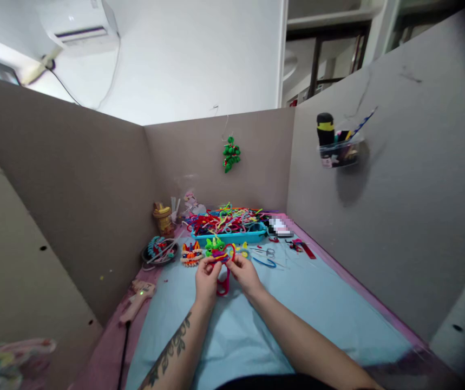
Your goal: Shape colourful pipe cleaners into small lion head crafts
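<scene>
My left hand (206, 277) and my right hand (244, 272) are both closed in a pinch on a red pipe cleaner piece (223, 271), bent into loops, held just above the light blue mat (297, 309). A loop of it hangs down between my wrists. Right behind my fingers lie small pipe cleaner figures: an orange one (191, 253) and a green one (215, 245).
A blue tray (232, 236) heaped with coloured pipe cleaners stands at the back. Scissors (268, 252) lie to its right. A dark bowl (159, 253), a yellow cup (163, 218) and a glue gun (138, 299) are on the left. Grey partition walls enclose the desk; a green ornament (231, 154) hangs on the back wall.
</scene>
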`<state>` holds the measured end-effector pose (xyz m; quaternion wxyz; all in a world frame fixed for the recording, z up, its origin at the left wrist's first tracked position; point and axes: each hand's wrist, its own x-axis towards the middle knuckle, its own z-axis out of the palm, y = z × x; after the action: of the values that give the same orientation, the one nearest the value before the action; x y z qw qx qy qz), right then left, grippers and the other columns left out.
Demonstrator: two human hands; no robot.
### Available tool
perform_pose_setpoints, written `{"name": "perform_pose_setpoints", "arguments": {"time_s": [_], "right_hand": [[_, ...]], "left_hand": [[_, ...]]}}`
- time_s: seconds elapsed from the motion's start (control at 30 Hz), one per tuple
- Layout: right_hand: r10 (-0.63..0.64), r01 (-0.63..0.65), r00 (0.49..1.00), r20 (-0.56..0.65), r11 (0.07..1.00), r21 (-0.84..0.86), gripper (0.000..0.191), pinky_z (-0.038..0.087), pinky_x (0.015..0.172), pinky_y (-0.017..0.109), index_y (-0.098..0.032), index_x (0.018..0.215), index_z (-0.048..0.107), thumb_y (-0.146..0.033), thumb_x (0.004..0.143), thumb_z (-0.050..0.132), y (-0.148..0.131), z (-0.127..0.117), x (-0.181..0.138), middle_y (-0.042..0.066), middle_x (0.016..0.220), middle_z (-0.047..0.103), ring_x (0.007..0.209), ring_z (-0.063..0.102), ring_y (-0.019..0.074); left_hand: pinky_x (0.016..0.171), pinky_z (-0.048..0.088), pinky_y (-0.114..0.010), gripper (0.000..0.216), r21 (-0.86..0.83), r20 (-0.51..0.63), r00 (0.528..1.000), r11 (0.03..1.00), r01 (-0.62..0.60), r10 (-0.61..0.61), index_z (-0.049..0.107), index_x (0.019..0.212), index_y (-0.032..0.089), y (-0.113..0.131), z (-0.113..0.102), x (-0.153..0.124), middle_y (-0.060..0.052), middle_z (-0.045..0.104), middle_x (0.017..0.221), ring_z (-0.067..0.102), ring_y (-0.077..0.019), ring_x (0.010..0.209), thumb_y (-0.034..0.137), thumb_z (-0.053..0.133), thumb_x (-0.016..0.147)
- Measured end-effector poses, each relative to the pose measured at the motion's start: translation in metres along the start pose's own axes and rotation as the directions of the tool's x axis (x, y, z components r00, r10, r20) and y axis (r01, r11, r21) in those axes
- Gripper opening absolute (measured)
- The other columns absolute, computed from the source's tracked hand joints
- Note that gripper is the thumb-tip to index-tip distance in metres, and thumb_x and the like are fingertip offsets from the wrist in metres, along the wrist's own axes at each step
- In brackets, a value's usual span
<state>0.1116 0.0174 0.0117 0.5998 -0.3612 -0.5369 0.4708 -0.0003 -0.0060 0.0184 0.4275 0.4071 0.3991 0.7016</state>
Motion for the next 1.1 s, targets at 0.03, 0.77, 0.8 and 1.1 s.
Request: {"name": "perform_pose_setpoints", "arguments": {"time_s": [0.03,0.77,0.8,1.1], "right_hand": [[0.003,-0.003,1.000,0.031,1.000,0.017,0.027,0.033,0.050,0.022,-0.018,0.062,0.048,-0.039,0.070,0.063,0.001,0.000,-0.001,-0.006,0.052,0.045,0.048,0.040,0.0088],[0.186,-0.170,0.982,-0.014,0.924,0.342,0.035,0.016,0.035,0.018,-0.019,0.063,0.046,-0.040,0.059,0.072,-0.010,0.017,-0.016,-0.010,0.041,0.042,0.034,0.028,0.0031],[0.177,-0.159,0.984,-0.023,0.927,0.338,0.035,0.016,0.035,0.018,-0.019,0.062,0.045,-0.041,0.059,0.072,-0.010,0.017,-0.016,-0.010,0.041,0.041,0.034,0.027,0.0032],[0.274,-0.237,0.960,-0.059,0.904,0.356,0.039,0.011,0.033,0.018,-0.019,0.062,0.046,-0.044,0.054,0.074,-0.013,0.016,-0.016,-0.012,0.039,0.033,0.033,0.019,0.0023]], "left_hand": [[0.057,0.041,-0.019,0.033,-0.002,-0.007,1.000,1.000,-0.002,0.002,0.051,0.086,0.016,0.001,0.000,0.000,0.002,0.063,0.064,0.058,-0.0093,0.057,0.029,0.072,0.064],[0.058,0.042,-0.018,0.040,-0.241,0.076,0.991,0.962,0.128,-0.113,0.049,0.090,0.017,-0.002,0.001,0.001,0.002,0.064,0.063,0.059,-0.0080,0.056,0.027,0.075,0.061],[0.059,0.042,-0.018,0.040,-0.246,0.084,0.989,0.960,0.138,-0.120,0.048,0.089,0.017,-0.002,0.001,0.001,0.002,0.064,0.064,0.059,-0.0080,0.057,0.027,0.076,0.061],[0.058,0.041,-0.017,0.040,-0.222,0.103,0.985,0.963,0.155,-0.135,0.049,0.087,0.018,0.000,0.003,-0.003,0.003,0.064,0.061,0.058,-0.0076,0.056,0.026,0.077,0.059]]}}
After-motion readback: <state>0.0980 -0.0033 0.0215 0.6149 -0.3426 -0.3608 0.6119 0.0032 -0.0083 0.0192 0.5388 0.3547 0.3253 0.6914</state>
